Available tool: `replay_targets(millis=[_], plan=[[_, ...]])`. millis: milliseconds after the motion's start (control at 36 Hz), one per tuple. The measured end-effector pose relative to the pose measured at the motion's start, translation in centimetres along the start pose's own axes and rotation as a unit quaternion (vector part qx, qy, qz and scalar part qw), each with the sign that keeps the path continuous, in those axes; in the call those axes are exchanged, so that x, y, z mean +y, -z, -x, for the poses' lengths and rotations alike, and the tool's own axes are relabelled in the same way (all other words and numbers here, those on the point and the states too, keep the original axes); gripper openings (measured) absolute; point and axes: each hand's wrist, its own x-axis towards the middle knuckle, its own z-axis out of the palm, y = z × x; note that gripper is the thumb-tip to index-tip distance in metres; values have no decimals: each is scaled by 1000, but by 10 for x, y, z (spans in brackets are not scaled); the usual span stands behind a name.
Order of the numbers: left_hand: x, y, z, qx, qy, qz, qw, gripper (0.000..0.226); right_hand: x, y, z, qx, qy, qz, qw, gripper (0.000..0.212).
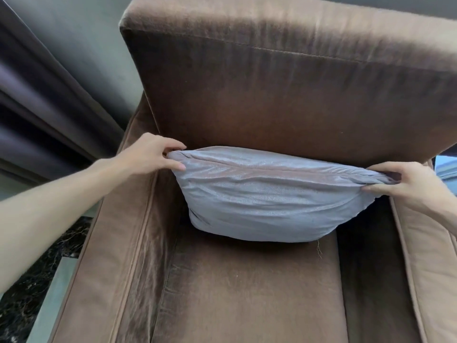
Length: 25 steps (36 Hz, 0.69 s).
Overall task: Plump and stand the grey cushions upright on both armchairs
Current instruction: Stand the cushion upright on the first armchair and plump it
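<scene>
A grey cushion point(267, 196) stands on the seat of a brown armchair point(247, 293), its top edge leaning against the backrest point(284, 90). My left hand point(153, 154) pinches the cushion's upper left corner. On the other side, my right hand point(405, 184) pinches the upper right corner. Both arms reach in from the sides, and the cushion's top seam is stretched between the two hands.
The chair's padded armrests point(116, 256) run down both sides of the seat. Dark curtains point(44, 100) hang at the left. A dark marble floor strip point(29, 293) shows beside the left armrest. A bright patch point(445, 167) shows past the right armrest.
</scene>
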Motion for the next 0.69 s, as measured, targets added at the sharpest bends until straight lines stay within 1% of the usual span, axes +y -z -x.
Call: replay_targets(millis=[56,111,194,306,444,583,639,694], plan=[[-2,-9,-5,19,-4,-11,1000,43,6,-4,1,17,-7,-21,1000,30],[-4,-17,-8,53,6,12,999,26,9,-9,2,39,-9,-31,999,24],[-4,-21,-10,96,3,25,995,15,11,-12,0,70,-20,-32,997,15],[-7,-16,-11,146,-15,13,989,14,14,-10,-4,93,-34,-48,994,9],[-10,-18,-13,161,4,25,987,16,15,-13,-6,110,-55,-37,992,18],[-6,-24,-9,137,25,43,989,15,-1,-12,3,89,-61,-14,994,18],[-2,-22,-8,113,15,12,993,20,-12,-10,7,80,-52,3,995,19],[5,-17,-6,86,8,-7,996,29,-22,-8,9,61,-41,29,997,24]])
